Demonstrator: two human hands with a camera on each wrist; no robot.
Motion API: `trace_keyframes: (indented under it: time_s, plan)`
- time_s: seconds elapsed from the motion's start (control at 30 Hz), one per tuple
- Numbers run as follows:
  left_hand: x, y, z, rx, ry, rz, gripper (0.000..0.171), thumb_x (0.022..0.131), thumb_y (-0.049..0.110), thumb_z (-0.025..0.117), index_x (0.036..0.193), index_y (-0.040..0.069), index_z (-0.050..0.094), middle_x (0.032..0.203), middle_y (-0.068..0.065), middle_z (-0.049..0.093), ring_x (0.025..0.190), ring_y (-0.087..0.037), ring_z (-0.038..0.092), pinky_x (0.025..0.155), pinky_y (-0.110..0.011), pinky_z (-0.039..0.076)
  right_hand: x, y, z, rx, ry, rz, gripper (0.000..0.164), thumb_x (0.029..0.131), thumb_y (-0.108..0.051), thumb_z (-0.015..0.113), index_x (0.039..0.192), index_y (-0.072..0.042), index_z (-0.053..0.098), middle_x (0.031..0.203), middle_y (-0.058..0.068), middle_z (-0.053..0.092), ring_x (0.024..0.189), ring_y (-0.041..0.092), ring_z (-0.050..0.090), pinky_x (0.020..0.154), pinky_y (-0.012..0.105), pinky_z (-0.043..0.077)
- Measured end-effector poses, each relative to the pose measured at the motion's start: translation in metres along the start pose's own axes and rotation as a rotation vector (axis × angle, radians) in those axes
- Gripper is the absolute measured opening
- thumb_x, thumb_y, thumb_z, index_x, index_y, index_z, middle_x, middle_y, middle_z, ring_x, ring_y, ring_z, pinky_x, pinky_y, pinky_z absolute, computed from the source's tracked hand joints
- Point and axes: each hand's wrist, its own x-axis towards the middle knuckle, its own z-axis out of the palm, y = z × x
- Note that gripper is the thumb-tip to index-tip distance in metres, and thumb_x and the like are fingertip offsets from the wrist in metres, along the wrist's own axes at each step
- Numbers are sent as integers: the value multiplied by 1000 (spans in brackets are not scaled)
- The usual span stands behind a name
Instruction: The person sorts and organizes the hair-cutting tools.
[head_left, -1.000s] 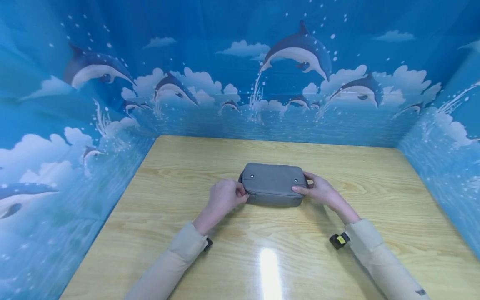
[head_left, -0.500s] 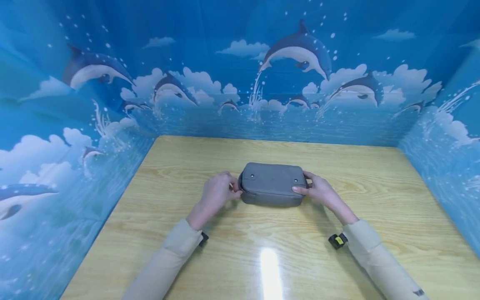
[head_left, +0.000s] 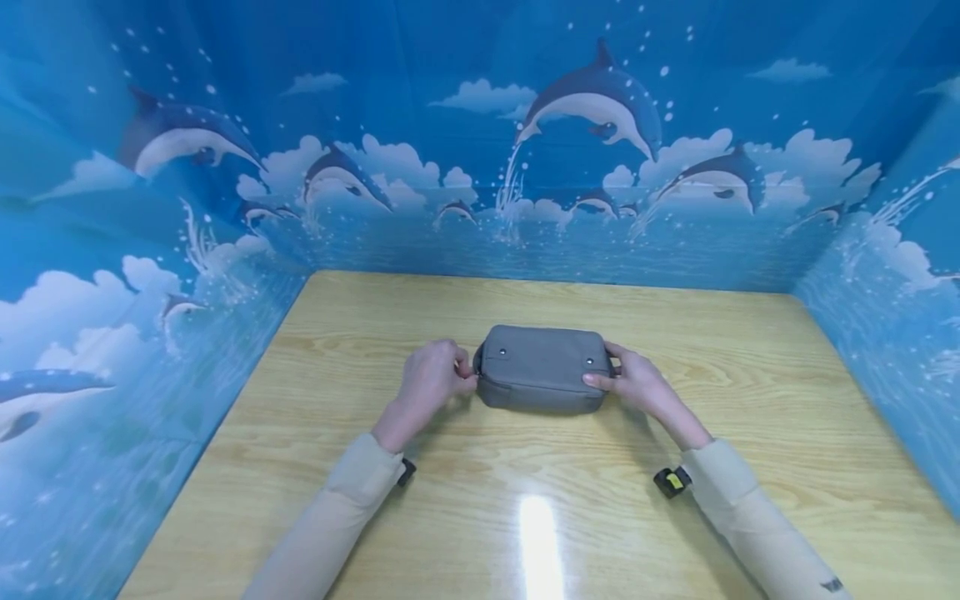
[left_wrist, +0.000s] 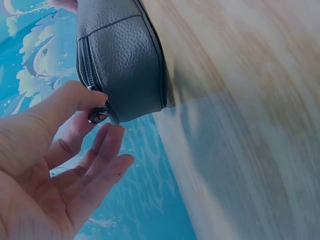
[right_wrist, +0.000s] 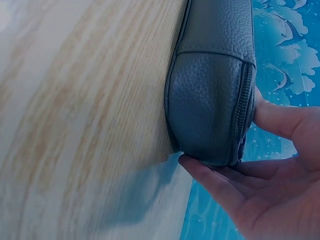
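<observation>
A grey pebbled-leather toiletry bag (head_left: 543,367) lies on the table, with two metal studs on its top. At its left end my left hand (head_left: 431,379) pinches the zipper pull (left_wrist: 98,115) between thumb and forefinger, while the other fingers spread loosely below. The zipper (left_wrist: 86,62) runs along the bag's upper edge and appears closed behind the pull. Around the bag's right end curls my right hand (head_left: 636,382), its thumb on the top and its fingers at the end face. In the right wrist view the zipper teeth (right_wrist: 242,97) run down beside that thumb.
The wood-grain table (head_left: 375,317) carries a bright light reflection near the front. Blue dolphin-print curtains (head_left: 480,150) stand behind it and along both sides. A small black device (head_left: 671,482) is strapped at the right wrist.
My left hand has moved left along the front edge and round to the bag's left end, with the zipper pull in its fingers. The right hand keeps its hold on the bag.
</observation>
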Motion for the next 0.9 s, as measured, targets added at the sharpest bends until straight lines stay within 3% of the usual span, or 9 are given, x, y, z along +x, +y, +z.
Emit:
trace_keyframes:
  time_s: [0.17, 0.3, 0.37, 0.5, 0.6, 0.67, 0.77, 0.9]
  plan:
    - [1, -5, 1, -5, -8, 30, 26, 76, 17, 86, 62, 21, 65, 69, 9, 63, 60, -10, 52, 54, -26, 40, 1, 2, 0, -5, 8, -1, 90, 96, -34, 71, 156, 10, 19, 153, 35, 34, 132, 50, 48, 106, 55, 46]
    - [0, -10, 3, -38, -41, 61, 22, 80, 17, 84, 68, 19, 65, 71, 8, 66, 59, -9, 53, 56, -25, 42, -3, -4, 3, -89, 97, -71, 91, 95, -35, 72, 158, 5, 20, 157, 33, 29, 137, 52, 40, 110, 62, 37]
    - [-1, -13, 4, -57, -59, 67, 19, 83, 17, 83, 72, 18, 66, 74, 6, 69, 61, -9, 56, 57, -25, 45, -8, -12, 8, -135, 186, -162, 84, 94, -31, 74, 156, 3, 29, 156, 32, 32, 138, 52, 38, 112, 64, 34]
    - [-4, -16, 6, -108, -79, 80, 11, 87, 16, 80, 82, 16, 70, 81, 3, 74, 68, -9, 64, 63, -26, 53, -13, -39, 28, -197, 328, -425, 55, 89, -20, 79, 138, -4, 60, 140, 21, 57, 130, 43, 51, 109, 61, 39]
    - [-6, -17, 6, -141, -72, 94, 7, 88, 16, 79, 87, 15, 72, 82, 1, 75, 71, -10, 68, 66, -28, 56, -10, -61, 49, -274, 355, -637, 36, 85, -19, 83, 118, -9, 73, 119, 11, 71, 112, 32, 65, 99, 51, 52]
    - [-7, -18, 6, -141, -60, 110, 6, 89, 16, 79, 88, 15, 73, 83, 1, 75, 72, -11, 70, 67, -28, 56, -7, -74, 62, -335, 357, -726, 32, 82, -22, 85, 111, -12, 76, 110, 6, 74, 100, 26, 69, 89, 43, 57]
    - [-6, -19, 6, -134, -37, 138, 7, 89, 18, 79, 87, 15, 72, 83, 1, 75, 71, -12, 70, 67, -27, 57, 0, -88, 79, -409, 366, -747, 34, 78, -26, 89, 107, -13, 77, 103, 2, 73, 90, 22, 71, 77, 38, 60]
    - [-6, -20, 7, -146, -19, 157, 7, 89, 19, 79, 86, 16, 73, 82, 2, 75, 71, -10, 69, 65, -25, 57, 7, -97, 95, -512, 412, -668, 34, 74, -29, 92, 99, -14, 75, 96, 0, 69, 86, 22, 68, 65, 39, 60]
